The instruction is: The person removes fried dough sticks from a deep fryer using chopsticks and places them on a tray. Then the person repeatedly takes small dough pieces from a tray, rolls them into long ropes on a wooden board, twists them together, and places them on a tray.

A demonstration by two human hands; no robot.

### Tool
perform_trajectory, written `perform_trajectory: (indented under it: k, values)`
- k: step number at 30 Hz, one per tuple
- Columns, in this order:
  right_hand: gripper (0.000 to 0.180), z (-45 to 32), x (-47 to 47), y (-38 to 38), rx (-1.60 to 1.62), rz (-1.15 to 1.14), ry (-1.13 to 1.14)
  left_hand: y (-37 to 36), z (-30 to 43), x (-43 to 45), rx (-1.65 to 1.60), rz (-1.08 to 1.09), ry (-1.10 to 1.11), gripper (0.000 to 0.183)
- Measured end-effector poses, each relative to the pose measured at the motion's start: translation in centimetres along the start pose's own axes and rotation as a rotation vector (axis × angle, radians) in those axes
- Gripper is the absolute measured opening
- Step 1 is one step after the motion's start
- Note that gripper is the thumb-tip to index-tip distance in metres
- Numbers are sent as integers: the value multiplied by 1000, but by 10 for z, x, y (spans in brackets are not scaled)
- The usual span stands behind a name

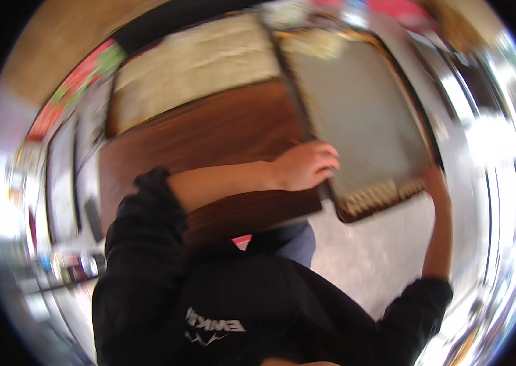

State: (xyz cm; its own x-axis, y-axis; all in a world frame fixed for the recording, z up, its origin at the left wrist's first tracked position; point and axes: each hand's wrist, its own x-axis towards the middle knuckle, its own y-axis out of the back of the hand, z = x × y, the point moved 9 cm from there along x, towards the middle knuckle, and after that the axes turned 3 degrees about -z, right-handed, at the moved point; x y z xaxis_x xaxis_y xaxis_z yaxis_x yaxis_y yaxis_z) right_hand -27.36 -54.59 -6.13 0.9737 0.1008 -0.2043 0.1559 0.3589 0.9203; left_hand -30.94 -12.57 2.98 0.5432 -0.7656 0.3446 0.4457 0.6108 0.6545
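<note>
A grey metal baking tray [363, 105] with a browned, stained rim lies to the right in front of me. Along its near end runs a row of small pale pieces [370, 196], maybe dough, too blurred to name. My left hand [310, 165] is at the tray's left rim, fingers curled; blur hides whether it grips. On the opposite side my right hand [432, 178] is closed around the right rim near the pale pieces, its fingers smeared by motion. A pale clump [315, 45] sits at the tray's far end.
Left of the tray is a dark brown wooden tabletop [203, 132]. At its back stands another tray holding a pale, ridged mass [198, 68]. A light grey floor [367, 251] shows below the tray's near end. Bright metal surfaces [491, 137] line the right side.
</note>
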Motion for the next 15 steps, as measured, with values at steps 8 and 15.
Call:
perform_trajectory:
  k: [8,15]
  values:
    - [34,-182,21,167,435,354,270,169,-95,-147,221,502,236,20]
    - [37,-404,21,251,758,329,790,318,-203,-326,403,1030,722,27]
